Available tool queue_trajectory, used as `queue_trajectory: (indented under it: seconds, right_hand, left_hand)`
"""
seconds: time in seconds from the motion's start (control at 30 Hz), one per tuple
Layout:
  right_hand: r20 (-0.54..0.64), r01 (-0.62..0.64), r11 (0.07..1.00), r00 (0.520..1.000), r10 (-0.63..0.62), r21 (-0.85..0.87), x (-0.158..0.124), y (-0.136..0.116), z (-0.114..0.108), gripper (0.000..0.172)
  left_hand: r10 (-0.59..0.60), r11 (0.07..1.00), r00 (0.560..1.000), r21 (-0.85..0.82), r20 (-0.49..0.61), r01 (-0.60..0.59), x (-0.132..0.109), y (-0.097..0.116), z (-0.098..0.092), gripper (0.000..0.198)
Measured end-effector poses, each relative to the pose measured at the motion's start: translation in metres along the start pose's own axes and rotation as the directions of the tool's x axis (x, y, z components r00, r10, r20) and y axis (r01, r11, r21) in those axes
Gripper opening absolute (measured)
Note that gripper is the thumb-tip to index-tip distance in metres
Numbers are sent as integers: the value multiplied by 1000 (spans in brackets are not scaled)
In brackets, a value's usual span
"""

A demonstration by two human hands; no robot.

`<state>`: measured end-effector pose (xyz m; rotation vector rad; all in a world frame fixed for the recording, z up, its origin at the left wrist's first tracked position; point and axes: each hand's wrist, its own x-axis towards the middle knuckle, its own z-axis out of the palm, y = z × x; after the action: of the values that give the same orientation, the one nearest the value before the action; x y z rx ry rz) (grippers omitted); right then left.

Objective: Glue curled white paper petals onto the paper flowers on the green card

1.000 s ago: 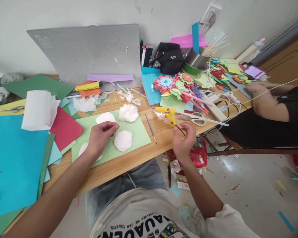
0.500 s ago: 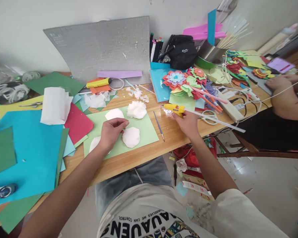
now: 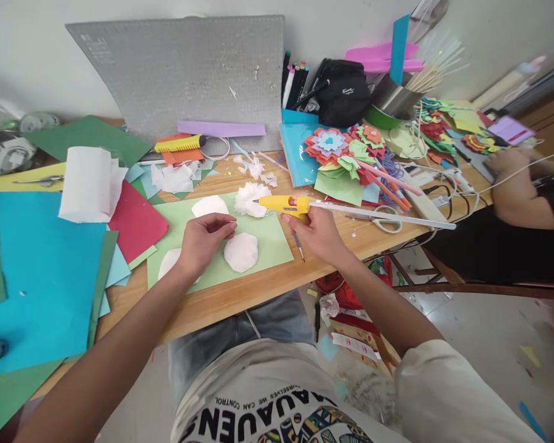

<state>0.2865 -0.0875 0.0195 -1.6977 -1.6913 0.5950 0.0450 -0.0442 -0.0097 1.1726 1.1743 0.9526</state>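
My right hand (image 3: pixel 322 234) grips a yellow glue gun (image 3: pixel 279 205), its long clear glue stick (image 3: pixel 388 215) jutting out to the right. The nozzle points left, over or beside a crumpled white paper piece (image 3: pixel 248 195) on a light green sheet (image 3: pixel 277 249). My left hand (image 3: pixel 205 243) hovers above that sheet with thumb and fingertips pinched; whatever they hold is too small to make out. Just right of the pinch lies a rounded white piece (image 3: pixel 241 252). Another white piece (image 3: pixel 210 206) lies behind the hand, and one more (image 3: pixel 170 261) is partly covered by my left wrist.
Blue paper (image 3: pixel 41 264), a red sheet (image 3: pixel 136 215) and a white paper roll (image 3: pixel 87 184) lie left. Behind stand a grey cutting mat (image 3: pixel 180 74) and a yellow utility knife (image 3: pixel 178 144). Paper flowers (image 3: pixel 330 144), scissors (image 3: pixel 386 218) and a power strip (image 3: pixel 431 209) lie right, near another person's arm (image 3: pixel 512 184).
My right hand has brought the glue gun leftward from the bare wood to the green sheet's edge, near the crumpled white piece. My left hand keeps its pinch. The view has shifted slightly.
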Motion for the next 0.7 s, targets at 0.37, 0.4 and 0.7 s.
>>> queue_trajectory:
  seconds: [0.37, 0.4, 0.7]
  right_hand:
    - [27, 74, 965, 997, -70, -251, 12, -9, 11, 29]
    - [32, 76, 964, 997, -70, -254, 11, -9, 11, 28]
    - [35, 102, 947, 995, -96, -305, 8, -3, 16, 29]
  left_hand:
    - [100, 980, 995, 170, 14, -101, -2, 2, 1, 22]
    - [87, 984, 996, 154, 9, -88, -2, 2, 2, 22]
    - [32, 998, 999, 55, 1, -32, 3, -4, 1, 21]
